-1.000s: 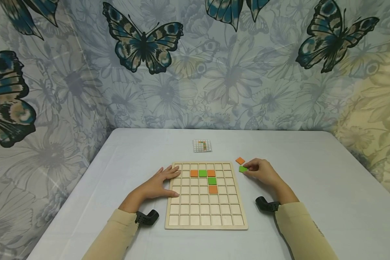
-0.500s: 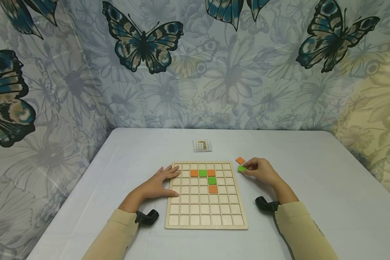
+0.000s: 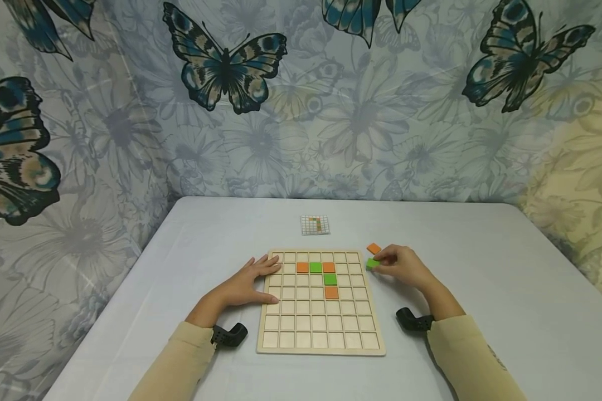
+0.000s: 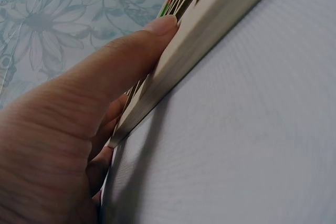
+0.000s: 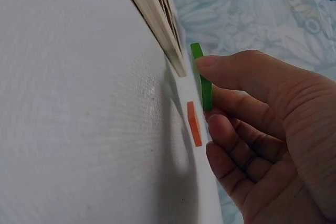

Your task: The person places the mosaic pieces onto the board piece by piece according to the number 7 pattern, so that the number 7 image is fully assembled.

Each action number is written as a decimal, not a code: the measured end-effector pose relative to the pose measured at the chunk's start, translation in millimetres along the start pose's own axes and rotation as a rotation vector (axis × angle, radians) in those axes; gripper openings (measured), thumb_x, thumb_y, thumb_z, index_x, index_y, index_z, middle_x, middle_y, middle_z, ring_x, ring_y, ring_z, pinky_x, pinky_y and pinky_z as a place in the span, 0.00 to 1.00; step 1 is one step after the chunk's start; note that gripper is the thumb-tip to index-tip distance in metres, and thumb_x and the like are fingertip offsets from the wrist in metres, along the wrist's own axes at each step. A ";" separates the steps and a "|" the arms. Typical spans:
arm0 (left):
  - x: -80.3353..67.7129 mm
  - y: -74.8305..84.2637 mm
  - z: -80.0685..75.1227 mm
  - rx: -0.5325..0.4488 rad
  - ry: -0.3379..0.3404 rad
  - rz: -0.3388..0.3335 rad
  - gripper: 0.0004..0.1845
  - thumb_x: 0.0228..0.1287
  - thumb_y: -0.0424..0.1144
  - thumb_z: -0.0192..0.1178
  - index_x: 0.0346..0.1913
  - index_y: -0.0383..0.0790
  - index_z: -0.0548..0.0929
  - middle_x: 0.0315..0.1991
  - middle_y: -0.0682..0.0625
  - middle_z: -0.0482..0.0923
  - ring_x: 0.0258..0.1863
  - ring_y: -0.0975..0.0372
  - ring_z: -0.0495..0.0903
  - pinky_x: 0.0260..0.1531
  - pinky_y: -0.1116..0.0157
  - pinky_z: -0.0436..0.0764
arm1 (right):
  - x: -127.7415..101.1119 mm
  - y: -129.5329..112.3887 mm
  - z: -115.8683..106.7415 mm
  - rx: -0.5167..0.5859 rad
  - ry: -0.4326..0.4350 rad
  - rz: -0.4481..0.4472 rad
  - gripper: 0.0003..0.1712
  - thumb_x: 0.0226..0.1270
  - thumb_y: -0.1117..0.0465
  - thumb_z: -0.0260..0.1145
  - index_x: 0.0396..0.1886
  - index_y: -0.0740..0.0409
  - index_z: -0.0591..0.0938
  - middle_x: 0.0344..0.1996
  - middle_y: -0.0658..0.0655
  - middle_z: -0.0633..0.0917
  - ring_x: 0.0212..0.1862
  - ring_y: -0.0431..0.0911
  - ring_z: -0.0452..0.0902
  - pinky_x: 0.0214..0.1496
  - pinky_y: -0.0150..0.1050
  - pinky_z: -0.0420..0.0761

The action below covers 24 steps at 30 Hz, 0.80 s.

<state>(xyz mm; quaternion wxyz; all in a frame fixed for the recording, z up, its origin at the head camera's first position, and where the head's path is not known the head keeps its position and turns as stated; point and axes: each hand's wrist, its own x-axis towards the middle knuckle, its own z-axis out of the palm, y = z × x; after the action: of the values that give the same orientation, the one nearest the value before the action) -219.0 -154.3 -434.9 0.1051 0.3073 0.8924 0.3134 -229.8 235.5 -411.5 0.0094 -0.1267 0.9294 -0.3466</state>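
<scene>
The right hand (image 3: 403,267) pinches a green tile (image 3: 373,263) in its fingers, just off the board (image 3: 321,334) at its 2 o'clock; the left hand (image 3: 246,284) lies flat, fingers spread, on the board's 9 o'clock edge

loose tile (image 3: 373,248) right of board (image 3: 321,341)

plenty of bare table (image 3: 486,267) to the right & in front of the right hand (image 3: 403,267), nothing blocking there. tight spot is btwn that hand and the wooden board (image 3: 321,345): the orange tile (image 3: 373,248) sits just beside it (green tile (image 3: 372,263) pinched, off the cloth). left hand (image 3: 246,284) covers the board's left edge. far side only has a small card (image 3: 314,224). walls close behind + left.
</scene>
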 end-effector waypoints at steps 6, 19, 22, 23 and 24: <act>-0.5 0.6 -0.4 -0.007 -0.001 -0.002 0.46 0.46 0.58 0.67 0.67 0.44 0.63 0.72 0.50 0.50 0.72 0.54 0.41 0.70 0.51 0.33 | -3.1 -6.2 3.2 0.012 -0.024 -0.023 0.14 0.50 0.63 0.71 0.37 0.64 0.83 0.30 0.54 0.79 0.34 0.44 0.70 0.34 0.33 0.73; -0.2 -1.1 0.4 -0.017 0.001 -0.002 0.46 0.46 0.58 0.67 0.67 0.44 0.63 0.72 0.51 0.49 0.72 0.55 0.41 0.70 0.51 0.33 | -8.6 -34.0 12.9 0.031 -0.099 -0.146 0.13 0.50 0.63 0.71 0.37 0.62 0.83 0.35 0.55 0.82 0.35 0.42 0.74 0.37 0.34 0.77; -0.1 -1.2 0.3 -0.014 0.000 -0.005 0.46 0.46 0.58 0.67 0.67 0.44 0.63 0.72 0.51 0.49 0.72 0.55 0.41 0.70 0.51 0.33 | -9.3 -39.5 15.0 0.028 -0.118 -0.159 0.13 0.50 0.62 0.71 0.37 0.61 0.83 0.35 0.53 0.82 0.34 0.42 0.74 0.37 0.36 0.78; 0.0 -1.2 0.2 -0.014 -0.001 -0.005 0.46 0.46 0.58 0.67 0.67 0.44 0.63 0.72 0.51 0.49 0.72 0.55 0.41 0.70 0.51 0.33 | -9.7 -41.3 15.4 0.028 -0.125 -0.166 0.13 0.50 0.62 0.71 0.37 0.61 0.83 0.35 0.53 0.82 0.34 0.42 0.74 0.37 0.35 0.77; -0.1 -1.2 0.1 -0.013 -0.001 -0.006 0.46 0.46 0.58 0.67 0.68 0.44 0.63 0.72 0.51 0.49 0.72 0.55 0.41 0.70 0.51 0.33 | -10.0 -42.9 15.7 0.025 -0.131 -0.173 0.13 0.50 0.62 0.71 0.37 0.61 0.83 0.35 0.53 0.82 0.34 0.42 0.74 0.36 0.34 0.77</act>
<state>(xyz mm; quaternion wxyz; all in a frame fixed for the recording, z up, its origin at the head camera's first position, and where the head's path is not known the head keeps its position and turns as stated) -219.5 -155.0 -435.8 0.1085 0.3040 0.8912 0.3186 -208.6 196.6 -396.5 0.0417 -0.2289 0.9080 -0.3484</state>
